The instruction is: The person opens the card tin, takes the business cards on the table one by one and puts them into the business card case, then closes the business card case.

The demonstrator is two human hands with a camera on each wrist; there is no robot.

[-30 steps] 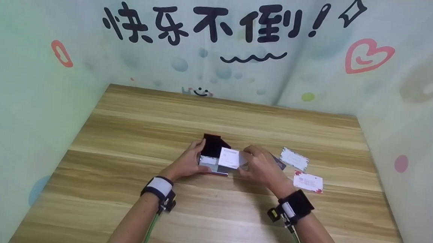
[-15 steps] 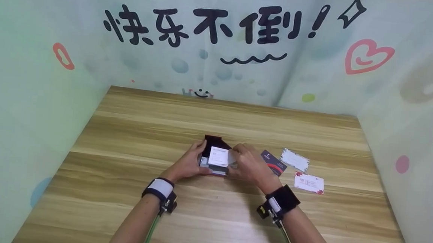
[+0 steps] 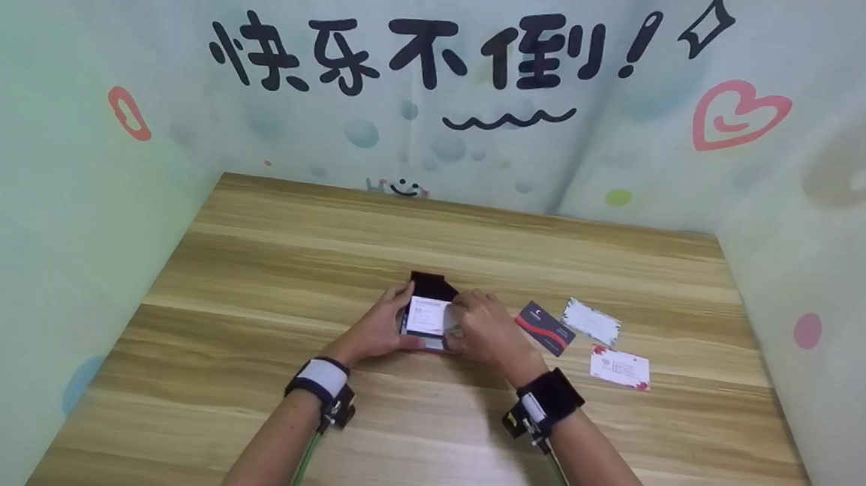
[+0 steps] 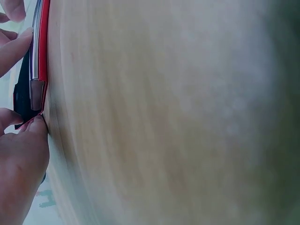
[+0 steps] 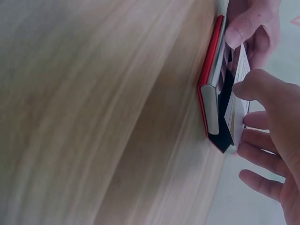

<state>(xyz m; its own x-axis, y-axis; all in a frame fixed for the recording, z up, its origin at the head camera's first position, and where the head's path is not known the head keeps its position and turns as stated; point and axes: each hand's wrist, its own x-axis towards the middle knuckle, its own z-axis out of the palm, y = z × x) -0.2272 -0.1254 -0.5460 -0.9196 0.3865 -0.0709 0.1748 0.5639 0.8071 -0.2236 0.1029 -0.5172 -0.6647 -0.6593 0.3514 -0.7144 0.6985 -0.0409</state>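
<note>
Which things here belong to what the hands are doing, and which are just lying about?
Seemingly in use:
open case, held by left hand
white card or cards, pinched by right hand

Seemingly just lying about:
dark card with red stripe
white card with patterned border
white card with red decoration

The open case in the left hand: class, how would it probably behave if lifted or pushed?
The open case would probably feel stiff and perhaps weighty for its size, given its silvery, metal-looking end. Its flat red underside suggests sliding rather than rolling. The black flap, spread open, may swing if left unsupported.
</note>
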